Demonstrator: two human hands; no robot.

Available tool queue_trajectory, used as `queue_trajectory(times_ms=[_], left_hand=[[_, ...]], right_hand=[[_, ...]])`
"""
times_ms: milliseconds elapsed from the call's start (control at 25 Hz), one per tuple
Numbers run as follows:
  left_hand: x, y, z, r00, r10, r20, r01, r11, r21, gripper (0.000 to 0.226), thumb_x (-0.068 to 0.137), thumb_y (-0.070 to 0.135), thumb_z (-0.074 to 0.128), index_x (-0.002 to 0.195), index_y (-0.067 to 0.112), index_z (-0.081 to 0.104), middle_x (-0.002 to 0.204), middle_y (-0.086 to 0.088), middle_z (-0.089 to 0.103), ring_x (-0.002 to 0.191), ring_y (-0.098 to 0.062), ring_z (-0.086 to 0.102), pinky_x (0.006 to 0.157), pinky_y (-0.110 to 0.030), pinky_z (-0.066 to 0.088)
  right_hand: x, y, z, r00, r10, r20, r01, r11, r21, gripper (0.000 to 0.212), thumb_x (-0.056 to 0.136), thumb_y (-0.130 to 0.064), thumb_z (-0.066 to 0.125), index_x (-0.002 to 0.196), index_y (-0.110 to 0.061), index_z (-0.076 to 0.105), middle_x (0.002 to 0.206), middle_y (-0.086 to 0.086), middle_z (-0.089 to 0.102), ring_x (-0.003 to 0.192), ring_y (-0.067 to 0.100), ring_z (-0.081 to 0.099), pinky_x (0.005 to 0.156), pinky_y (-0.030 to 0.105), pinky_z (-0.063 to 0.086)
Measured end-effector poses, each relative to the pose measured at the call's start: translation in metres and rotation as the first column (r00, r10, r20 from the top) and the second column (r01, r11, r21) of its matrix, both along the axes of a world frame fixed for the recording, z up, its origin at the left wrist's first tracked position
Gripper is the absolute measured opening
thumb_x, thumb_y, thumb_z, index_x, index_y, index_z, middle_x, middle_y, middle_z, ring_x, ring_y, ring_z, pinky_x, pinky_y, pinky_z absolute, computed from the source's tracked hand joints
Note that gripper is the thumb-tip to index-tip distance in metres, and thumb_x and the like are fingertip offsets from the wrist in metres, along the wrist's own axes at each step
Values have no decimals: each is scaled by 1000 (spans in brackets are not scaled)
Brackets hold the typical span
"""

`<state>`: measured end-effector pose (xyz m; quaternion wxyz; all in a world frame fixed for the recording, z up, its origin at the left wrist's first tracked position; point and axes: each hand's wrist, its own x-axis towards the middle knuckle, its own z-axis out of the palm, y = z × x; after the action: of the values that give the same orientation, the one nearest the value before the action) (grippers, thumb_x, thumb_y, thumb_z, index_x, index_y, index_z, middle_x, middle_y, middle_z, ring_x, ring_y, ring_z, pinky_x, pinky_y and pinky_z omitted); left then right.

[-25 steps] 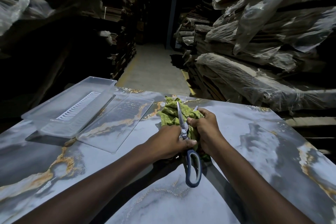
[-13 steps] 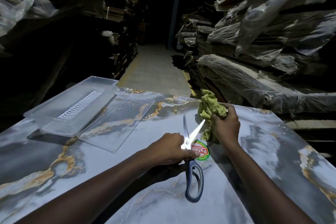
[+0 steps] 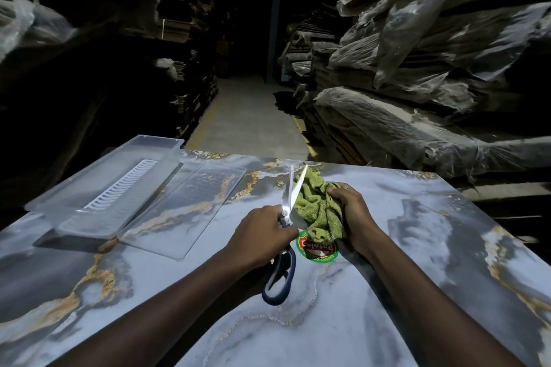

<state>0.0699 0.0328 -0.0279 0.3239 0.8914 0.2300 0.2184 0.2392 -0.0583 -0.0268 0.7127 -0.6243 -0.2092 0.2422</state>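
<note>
From where I stand, the scissors (image 3: 288, 194) lie low over the marbled bench (image 3: 417, 247), blades spread in a narrow V pointing away from the person. The left hand (image 3: 259, 235) has its grip clamped round them just behind the pivot, and the dark handle loops trail free underneath. The right hand (image 3: 351, 211) has its grip bunched on a green cloth (image 3: 319, 205), which is pressed against the right-hand blade.

This looks like wiping the blades clean. To do it well, I would run the cloth from the pivot out to the tip, never back toward the edge. A thick wad of cloth should stay between the fingers and the steel. The left hand should stay behind the pivot and hold the blades steady so they cannot snap together on the cloth. Each blade wants both faces done.

A round green and red sticker (image 3: 320, 250) sits on the bench, partly under the cloth. Its upside-down white lettering seems to read "Patelco", and the rim appears to say "EXPORT". A clear plastic tray (image 3: 98, 188) and its flat lid (image 3: 185, 208) lie to the left and show no writing.
</note>
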Motion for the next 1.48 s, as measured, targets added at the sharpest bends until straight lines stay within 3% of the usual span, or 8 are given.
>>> queue_trajectory(times_ms=[200,520,640,800,880,960,1200,1480], left_hand=[[3,-4,2,997,-12,-75,32,960,278,11,94,28,35,87,20,31,90,-4,41,85,-25,41,79,-39,34],[-3,-3,33,986,-163,25,164,986,-32,20,101,16,33,95,13,51,81,-8,71,73,-17,65,65,-30,48],[-5,-10,40,985,-90,-146,114,979,166,14,99,17,39,102,9,50,97,-15,63,83,-25,57,66,-32,42],[-12,-40,39,941,61,-334,92,900,426,25,90,10,47,115,6,43,105,-16,59,97,-37,58,66,-38,41],[-15,-55,38,923,97,-372,111,858,501,30,87,9,51,116,7,42,108,-13,59,99,-36,58,65,-36,35],[-16,-60,39,922,92,-375,130,840,527,29,87,8,52,115,7,42,109,-13,58,99,-36,58,65,-35,32],[-13,-58,42,923,60,-380,148,855,496,39,85,18,63,116,5,43,110,-15,57,100,-36,57,66,-36,35],[-11,-52,34,937,26,-349,172,835,523,37,85,25,66,114,8,49,115,-13,58,103,-30,57,67,-33,36]], right_hand=[[-4,-1,-1,999,19,43,-19,1000,-1,14,88,-12,55,98,-8,63,95,22,70,91,40,66,86,55,51],[-19,-1,15,968,116,-223,-58,966,250,33,94,-26,45,109,-4,65,108,24,67,92,36,65,81,42,52],[-39,9,30,948,142,-283,-46,946,321,44,94,-33,39,106,-2,67,103,23,69,88,34,67,76,40,55],[-65,19,39,933,-75,-352,173,952,254,41,88,-43,49,90,-4,62,82,20,62,57,30,58,53,34,48],[-65,17,41,906,-212,-365,281,949,146,44,86,-47,52,94,-4,59,89,17,62,65,31,59,54,33,46],[-63,12,44,889,-311,-335,344,938,43,48,89,-47,51,107,-3,52,102,12,59,82,30,59,60,32,44],[-62,9,52,887,-326,-329,356,934,35,30,97,-35,45,101,-5,46,74,5,46,58,18,45,28,18,32],[-47,21,38,833,-381,-401,451,888,92,35,87,-41,49,77,-7,51,68,10,50,48,23,45,42,23,36]])
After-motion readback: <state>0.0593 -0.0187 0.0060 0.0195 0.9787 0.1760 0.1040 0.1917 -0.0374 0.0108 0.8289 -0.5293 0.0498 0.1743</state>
